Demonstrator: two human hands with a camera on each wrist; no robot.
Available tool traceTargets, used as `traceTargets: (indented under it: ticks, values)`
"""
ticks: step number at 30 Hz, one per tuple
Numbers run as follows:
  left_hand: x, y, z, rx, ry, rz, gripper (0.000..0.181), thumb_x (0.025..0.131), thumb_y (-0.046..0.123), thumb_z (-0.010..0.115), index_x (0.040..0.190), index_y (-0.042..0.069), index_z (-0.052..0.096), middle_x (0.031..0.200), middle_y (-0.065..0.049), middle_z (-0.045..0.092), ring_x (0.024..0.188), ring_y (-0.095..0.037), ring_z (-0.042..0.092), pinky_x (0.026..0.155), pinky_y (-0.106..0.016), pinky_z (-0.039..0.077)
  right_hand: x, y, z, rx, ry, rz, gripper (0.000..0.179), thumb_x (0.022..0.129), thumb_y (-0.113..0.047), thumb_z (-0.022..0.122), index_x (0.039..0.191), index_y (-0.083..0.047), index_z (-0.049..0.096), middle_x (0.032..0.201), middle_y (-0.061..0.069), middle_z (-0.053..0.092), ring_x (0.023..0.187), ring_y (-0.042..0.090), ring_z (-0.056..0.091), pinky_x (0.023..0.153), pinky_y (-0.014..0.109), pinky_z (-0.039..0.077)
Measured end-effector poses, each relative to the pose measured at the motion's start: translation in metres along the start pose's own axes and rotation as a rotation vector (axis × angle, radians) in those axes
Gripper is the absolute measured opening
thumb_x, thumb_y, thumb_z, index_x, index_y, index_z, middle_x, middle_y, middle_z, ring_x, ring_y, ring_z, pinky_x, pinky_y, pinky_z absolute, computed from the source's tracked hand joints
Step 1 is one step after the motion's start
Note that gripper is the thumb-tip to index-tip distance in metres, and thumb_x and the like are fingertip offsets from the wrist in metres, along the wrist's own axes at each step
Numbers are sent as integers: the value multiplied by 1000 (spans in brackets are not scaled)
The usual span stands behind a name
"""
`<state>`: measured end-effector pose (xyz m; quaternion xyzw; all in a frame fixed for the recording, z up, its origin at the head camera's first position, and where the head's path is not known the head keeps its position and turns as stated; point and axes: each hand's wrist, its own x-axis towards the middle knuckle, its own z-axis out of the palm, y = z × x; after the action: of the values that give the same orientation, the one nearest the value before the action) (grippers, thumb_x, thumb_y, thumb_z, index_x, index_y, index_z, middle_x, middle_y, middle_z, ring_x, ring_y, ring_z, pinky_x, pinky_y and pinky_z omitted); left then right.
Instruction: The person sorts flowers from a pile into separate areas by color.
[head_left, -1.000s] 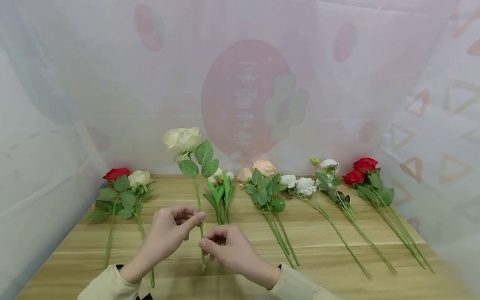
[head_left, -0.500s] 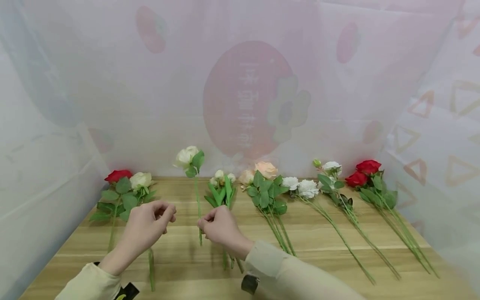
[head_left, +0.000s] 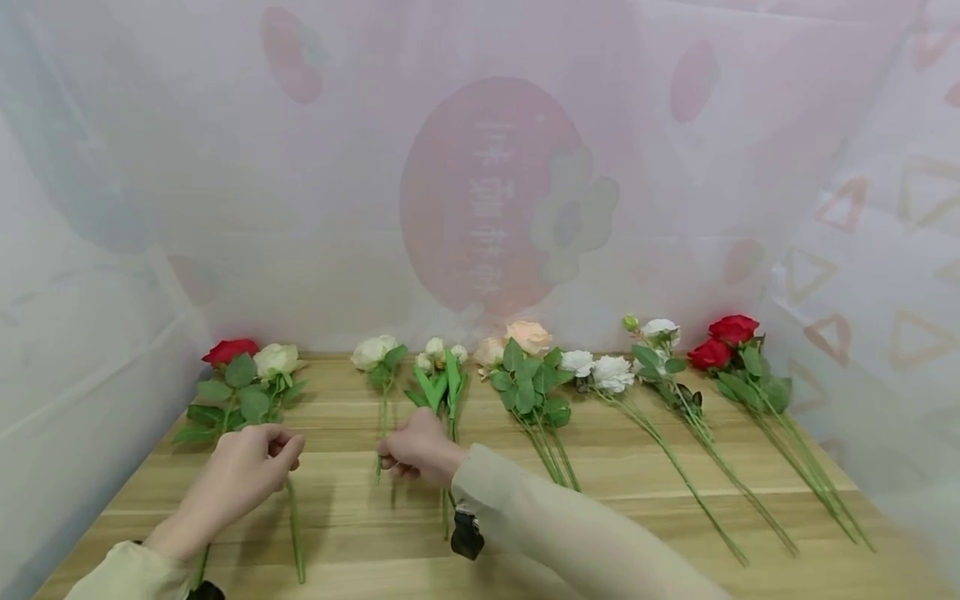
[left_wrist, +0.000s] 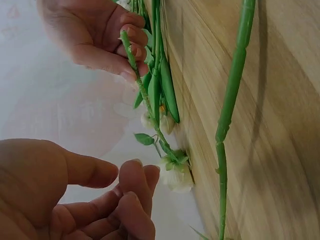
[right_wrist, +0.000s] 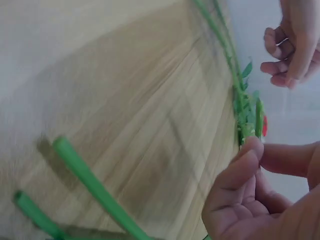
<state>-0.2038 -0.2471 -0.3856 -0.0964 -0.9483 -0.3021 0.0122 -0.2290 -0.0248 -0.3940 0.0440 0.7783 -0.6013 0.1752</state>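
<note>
My right hand point(head_left: 422, 450) pinches the lower stem of a cream rose point(head_left: 373, 352) between thumb and fingers. The flower's head is at the back of the table, left of the white tulips point(head_left: 435, 354). In the left wrist view the cut end of its stem point(left_wrist: 126, 42) sticks out past the right fingers. My left hand point(head_left: 243, 467) hovers over the left side with loosely bent fingers and nothing in them. Below it lie a red rose point(head_left: 231, 351) and another cream rose point(head_left: 277, 360), their stems partly hidden by the hand.
Right of the tulips lie peach roses point(head_left: 529, 337), small white flowers point(head_left: 611, 373), a white spray with a green bud point(head_left: 660, 332) and red roses point(head_left: 732, 329). Their stems point toward the front of the wooden table point(head_left: 630, 533). Printed cloth point(head_left: 337, 208) walls the back and sides.
The left hand has let go of the cream rose's stem and drawn back to the left. The right hand has lowered the rose from upright toward the table, moving slightly left.
</note>
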Motion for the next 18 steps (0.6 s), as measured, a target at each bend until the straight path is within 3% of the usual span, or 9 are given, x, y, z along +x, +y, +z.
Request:
traceTargets:
  ticks: [5, 8, 10, 13, 18]
  values:
    - [5, -1, 0, 57, -12, 20, 32, 101, 23, 52, 73, 12, 65, 64, 3, 57, 52, -14, 50, 48, -30, 39, 1, -1, 0, -37, -41, -6, 36, 92, -1, 67, 57, -1, 61, 59, 14, 61, 42, 13, 41, 42, 26, 30]
    - [6, 0, 1, 76, -1, 33, 36, 101, 22, 52, 67, 13, 59, 60, 4, 53, 49, -13, 45, 47, -29, 36, -3, -2, -9, -117, -76, -76, 46, 93, -4, 66, 50, -8, 49, 60, 13, 62, 42, 15, 46, 41, 27, 34]
    - [6, -1, 0, 86, 6, 39, 38, 101, 22, 51, 64, 14, 56, 57, 4, 50, 48, -13, 42, 46, -29, 34, -9, -4, -17, -158, -86, -131, 44, 93, -5, 66, 52, -9, 50, 62, 12, 64, 43, 17, 50, 42, 28, 40]
    - [6, -3, -2, 89, -7, 28, 40, 101, 23, 50, 62, 14, 49, 54, 3, 44, 47, -13, 40, 47, -29, 32, -20, -9, -35, -229, -77, -221, 30, 93, -7, 65, 63, -6, 64, 67, 9, 67, 49, 19, 58, 45, 29, 46]
    - [8, -11, -3, 115, -109, -35, 41, 100, 25, 50, 63, 16, 37, 52, 4, 33, 48, -12, 32, 48, -30, 29, -40, -11, -74, -275, -85, -333, 19, 93, -11, 62, 76, -9, 72, 71, 7, 67, 57, 22, 61, 49, 29, 49]
